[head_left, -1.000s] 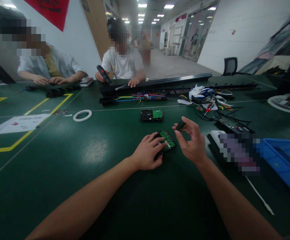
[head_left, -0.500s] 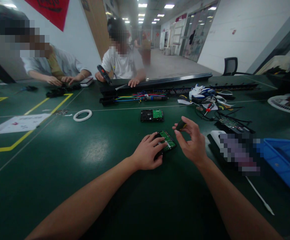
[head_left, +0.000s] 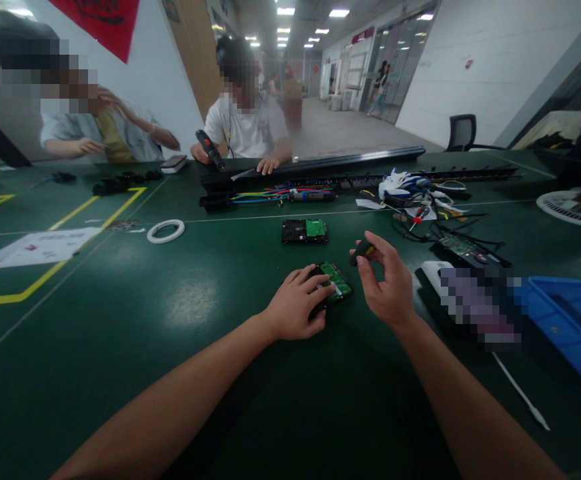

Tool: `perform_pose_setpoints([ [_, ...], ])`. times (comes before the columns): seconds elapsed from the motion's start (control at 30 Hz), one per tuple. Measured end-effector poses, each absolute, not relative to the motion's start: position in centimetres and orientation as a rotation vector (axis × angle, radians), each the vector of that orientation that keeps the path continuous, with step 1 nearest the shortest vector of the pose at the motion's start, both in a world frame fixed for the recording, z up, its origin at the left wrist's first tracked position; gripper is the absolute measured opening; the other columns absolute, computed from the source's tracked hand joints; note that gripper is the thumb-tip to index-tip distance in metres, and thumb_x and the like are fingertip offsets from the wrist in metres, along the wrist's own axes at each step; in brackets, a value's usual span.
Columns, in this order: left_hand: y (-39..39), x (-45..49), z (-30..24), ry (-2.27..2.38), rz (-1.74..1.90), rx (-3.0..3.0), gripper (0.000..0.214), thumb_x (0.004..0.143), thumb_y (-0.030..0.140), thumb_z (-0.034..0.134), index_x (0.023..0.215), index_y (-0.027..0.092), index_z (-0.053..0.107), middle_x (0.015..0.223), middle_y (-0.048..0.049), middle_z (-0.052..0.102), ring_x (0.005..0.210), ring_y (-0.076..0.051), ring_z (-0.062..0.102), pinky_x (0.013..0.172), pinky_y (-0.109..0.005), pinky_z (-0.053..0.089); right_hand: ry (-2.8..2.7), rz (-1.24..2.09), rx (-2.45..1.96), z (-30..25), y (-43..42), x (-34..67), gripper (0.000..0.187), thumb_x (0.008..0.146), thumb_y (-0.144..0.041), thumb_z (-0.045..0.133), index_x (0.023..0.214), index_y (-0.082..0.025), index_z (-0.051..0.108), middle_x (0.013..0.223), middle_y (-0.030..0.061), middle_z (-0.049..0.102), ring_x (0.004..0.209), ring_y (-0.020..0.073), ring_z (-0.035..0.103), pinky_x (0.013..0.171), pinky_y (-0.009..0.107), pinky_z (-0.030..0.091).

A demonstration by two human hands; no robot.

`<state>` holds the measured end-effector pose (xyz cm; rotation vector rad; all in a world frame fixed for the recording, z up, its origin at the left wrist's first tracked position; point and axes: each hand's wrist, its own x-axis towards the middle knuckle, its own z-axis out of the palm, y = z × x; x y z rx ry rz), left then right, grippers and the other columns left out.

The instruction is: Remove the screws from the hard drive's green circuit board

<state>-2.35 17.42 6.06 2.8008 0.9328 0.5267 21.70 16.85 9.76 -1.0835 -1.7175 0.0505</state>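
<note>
L hand half-curled over near hard drive, holding it on counter; R hand pinches screwdriver just right. Prob. screw work; next calls for steady drive, careful aim.

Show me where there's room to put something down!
The table is bare left of the left arm, in front of the ring and paper, and between that arm and the right arm. It's crowded beside and beyond the right hand, around the bin, board and gloves.
</note>
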Motion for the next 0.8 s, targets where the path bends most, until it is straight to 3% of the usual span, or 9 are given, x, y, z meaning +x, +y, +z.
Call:
perform_pose_setpoints([
  [0.23,17.43,-2.27,6.0,0.922,0.559,2.797,0.063,0.09,0.038,0.064,0.151,0.025,0.056,0.158,-0.0101,0.054,0.156,-0.043,0.034,0.122,-0.064,0.036,-1.718,-0.027,-1.101,9.79,16.92,21.86,0.055,0.097,-0.023,0.064,0.15,-0.036,0.053,0.131,0.0071,0.068,0.103,0.0259,0.073,0.096,0.052,0.065],
  [0.5,17.37,-2.27,6.15,0.923,0.559,2.801,0.061,0.091,0.039,0.062,0.15,0.024,0.056,0.157,-0.0099,0.054,0.156,-0.042,0.034,0.123,-0.062,0.036,-1.654,0.249,-1.059,9.6,16.81,21.67,0.053,0.1,-0.023,0.062,0.15,-0.034,0.049,0.136,0.0072,0.068,0.115,0.0258,0.075,0.104,0.051,0.064],
  [0.8,17.39,-2.32,6.05,0.931,0.545,2.8,0.061,0.092,0.041,0.062,0.15,0.025,0.057,0.159,-0.0085,0.053,0.157,-0.042,0.032,0.124,-0.062,0.035,-1.637,0.247,-1.054,9.42,17.2,21.84,0.049,0.101,-0.025,0.062,0.148,-0.032,0.049,0.134,0.0084,0.068,0.115,0.0252,0.075,0.105,0.051,0.063],
])
